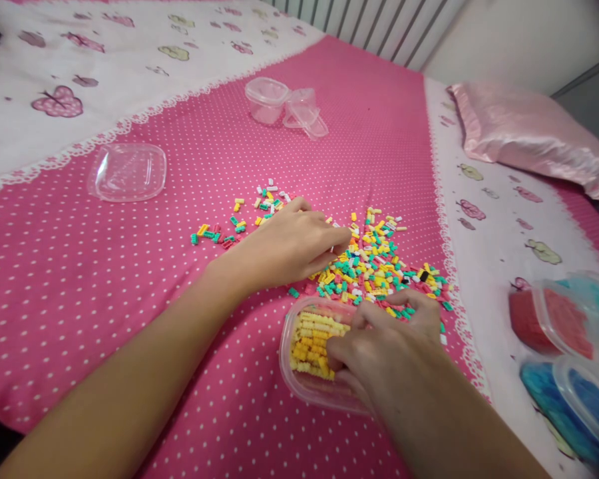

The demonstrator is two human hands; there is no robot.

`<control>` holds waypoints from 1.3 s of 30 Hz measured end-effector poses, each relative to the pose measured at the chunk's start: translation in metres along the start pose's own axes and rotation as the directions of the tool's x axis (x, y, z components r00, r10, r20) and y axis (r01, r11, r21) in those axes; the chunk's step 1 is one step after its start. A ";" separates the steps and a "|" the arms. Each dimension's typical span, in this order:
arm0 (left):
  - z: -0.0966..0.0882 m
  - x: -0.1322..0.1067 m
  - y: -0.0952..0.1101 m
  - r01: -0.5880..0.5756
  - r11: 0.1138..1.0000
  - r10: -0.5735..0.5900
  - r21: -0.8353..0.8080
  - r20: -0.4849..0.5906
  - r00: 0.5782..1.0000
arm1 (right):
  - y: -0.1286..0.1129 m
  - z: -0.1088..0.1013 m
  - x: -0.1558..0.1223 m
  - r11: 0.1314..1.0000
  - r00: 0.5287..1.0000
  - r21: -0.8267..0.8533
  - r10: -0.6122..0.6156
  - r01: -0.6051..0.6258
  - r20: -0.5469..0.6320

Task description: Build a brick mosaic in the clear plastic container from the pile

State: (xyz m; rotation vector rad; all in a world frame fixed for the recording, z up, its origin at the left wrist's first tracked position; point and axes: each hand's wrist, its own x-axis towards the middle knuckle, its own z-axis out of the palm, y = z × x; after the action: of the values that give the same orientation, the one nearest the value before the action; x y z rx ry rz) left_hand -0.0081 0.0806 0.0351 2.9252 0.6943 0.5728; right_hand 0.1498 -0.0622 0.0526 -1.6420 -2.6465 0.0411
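A pile of small coloured bricks (379,263), yellow, teal, pink and white, is scattered on a pink polka-dot bedspread (130,279). My left hand (289,243) rests on the pile's left side, its fingertips pinched together among the bricks. My right hand (394,346) is over a clear plastic tub (292,332) filled with yellow bricks (312,336), fingers curled at the tub's rim. What either hand pinches is too small to make out.
A clear lid (127,171) lies at the left. Empty clear tubs (284,103) stand at the back. Tubs of red (549,319), blue (569,399) and teal (594,296) bricks sit at the right. A pink pillow (529,133) lies at the far right.
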 end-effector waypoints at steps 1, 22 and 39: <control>0.000 0.000 0.000 -0.001 1.000 0.001 -0.002 0.000 1.000 | 0.000 -0.003 0.000 1.000 1.000 -0.003 -0.003 0.003 0.000; 0.001 0.000 -0.001 -0.006 1.000 0.006 0.019 -0.016 1.000 | -0.010 0.011 0.014 0.997 0.978 0.056 -0.032 0.044 -0.207; 0.000 0.000 -0.001 -0.002 1.000 0.002 0.003 -0.016 1.000 | -0.004 0.001 0.014 0.978 0.983 0.161 -0.106 0.130 -0.152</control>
State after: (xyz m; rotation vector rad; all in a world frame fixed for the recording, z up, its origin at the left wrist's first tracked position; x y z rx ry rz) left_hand -0.0084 0.0815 0.0351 2.9276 0.6956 0.5967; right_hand 0.1398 -0.0518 0.0516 -1.3799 -2.5480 0.1377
